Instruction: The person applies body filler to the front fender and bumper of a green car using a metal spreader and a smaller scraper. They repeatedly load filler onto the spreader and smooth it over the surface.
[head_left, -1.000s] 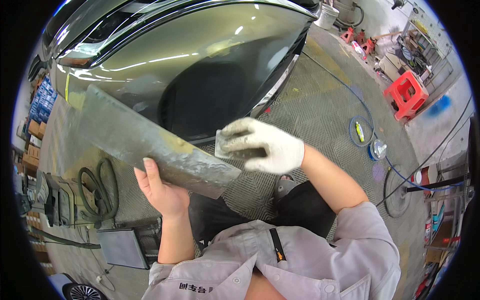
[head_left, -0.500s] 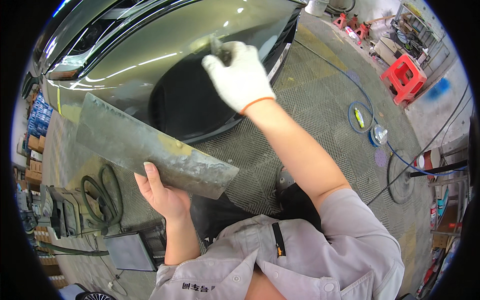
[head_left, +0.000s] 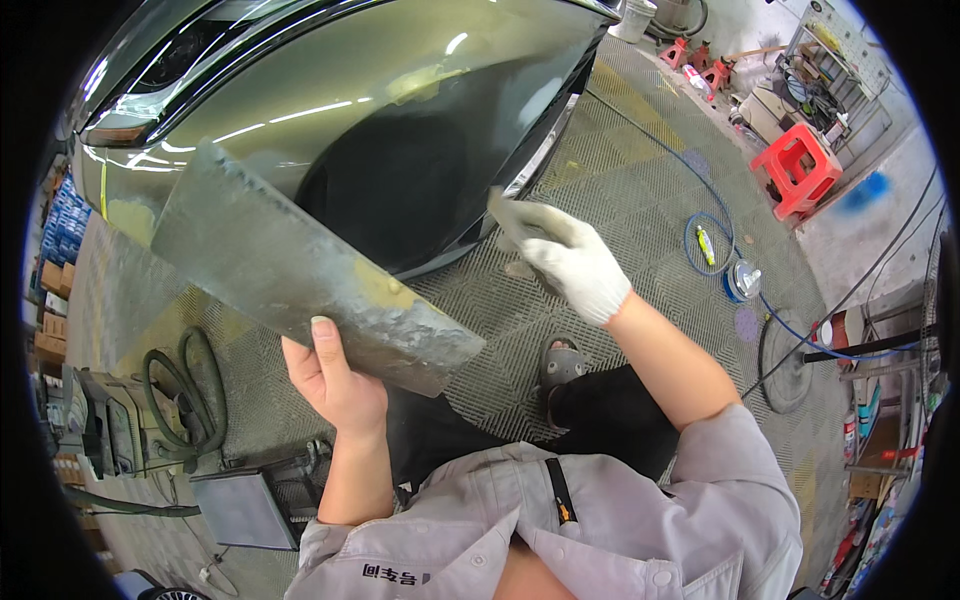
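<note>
My bare left hand (head_left: 340, 385) grips the lower edge of a long grey putty board (head_left: 270, 250), thumb on top. The board is tilted, and a smear of yellowish putty (head_left: 383, 287) lies near its right part. My right hand (head_left: 580, 265), in a white glove, holds a thin, flat putty spreader (head_left: 508, 215) right of the board, touching neither board nor car. Ahead stands an olive-green car bumper (head_left: 300, 110) with a dark round recess. Above that recess shows a pale yellow putty patch (head_left: 425, 84); a second patch (head_left: 132, 218) is at the bumper's lower left.
A ribbed floor mat (head_left: 640, 200) spreads beneath. To the right lie a blue hose (head_left: 735, 215), a round tin (head_left: 742, 280) and a red stool (head_left: 797, 168). At the left are a machine with a coiled hose (head_left: 185, 390) and a grey flat-topped box (head_left: 245, 510).
My right hand has drawn back from the yellow patch on the bumper, moving down and right with the spreader. The left hand still holds the board, tilted slightly more.
</note>
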